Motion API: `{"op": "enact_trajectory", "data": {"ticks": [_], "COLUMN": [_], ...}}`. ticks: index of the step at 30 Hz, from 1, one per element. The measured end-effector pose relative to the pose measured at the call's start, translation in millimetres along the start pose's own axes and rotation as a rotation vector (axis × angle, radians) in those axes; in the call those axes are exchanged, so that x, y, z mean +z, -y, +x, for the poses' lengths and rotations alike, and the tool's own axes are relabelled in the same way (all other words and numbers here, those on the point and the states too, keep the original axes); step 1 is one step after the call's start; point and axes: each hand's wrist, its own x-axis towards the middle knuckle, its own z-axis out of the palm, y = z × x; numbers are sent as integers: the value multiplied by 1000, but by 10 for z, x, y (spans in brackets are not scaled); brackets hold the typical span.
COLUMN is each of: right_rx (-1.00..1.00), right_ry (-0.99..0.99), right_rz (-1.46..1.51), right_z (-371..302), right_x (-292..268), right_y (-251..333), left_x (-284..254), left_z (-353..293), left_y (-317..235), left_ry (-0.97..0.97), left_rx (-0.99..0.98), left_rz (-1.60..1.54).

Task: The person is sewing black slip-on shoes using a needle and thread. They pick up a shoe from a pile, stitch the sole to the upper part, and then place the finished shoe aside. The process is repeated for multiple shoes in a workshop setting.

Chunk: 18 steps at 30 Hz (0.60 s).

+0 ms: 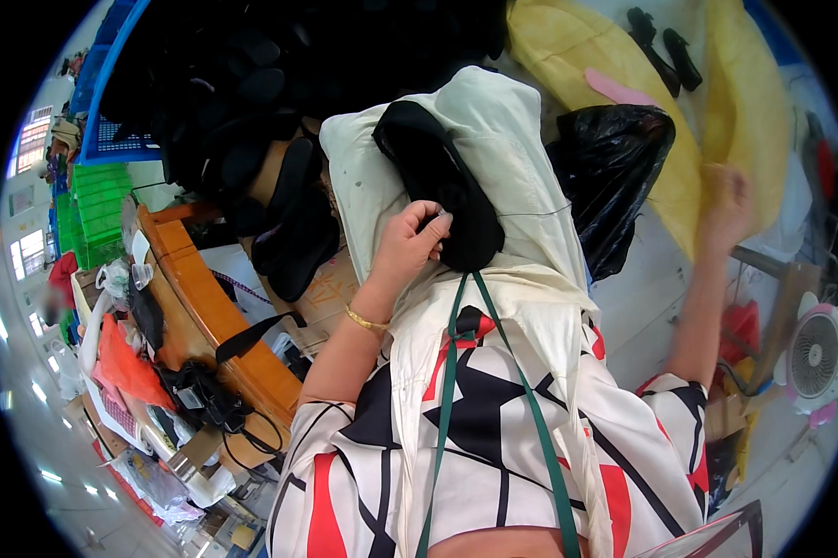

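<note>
A black fabric shoe [479, 219] lies on the off-white cloth [521, 139] over my lap, its opening facing up. My left hand [414, 240] is closed on the shoe's near left edge, thumb and fingers pinched together at the rim. From the shoe's right side a thin dark thread [535, 214] runs to the right across the cloth; its far end is lost from sight. My right hand [730, 205] is raised far out to the right, away from the shoe. Its fingers look curled and are somewhat blurred, and what they hold is too small to name.
Many dark shoes [293, 200] are heaped ahead and to the left, near a blue crate [112, 139]. A wooden table edge [200, 288] runs along my left. On the right are a black plastic bag [614, 177], yellow sacking [586, 46] and a white fan [817, 353].
</note>
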Motion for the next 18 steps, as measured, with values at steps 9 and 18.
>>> {"op": "enact_trajectory", "data": {"ticks": [9,18], "right_rx": [359,96], "right_ry": [1076,1111], "right_rz": [137,7], "right_z": [-1745,-1944], "right_x": [1482,1629], "right_y": [943,872], "left_x": [58,98], "left_z": [-31,-55], "left_y": [91,49], "left_ry": [15,-26], "left_rx": [-180,-212], "left_rz": [-598,-660]}}
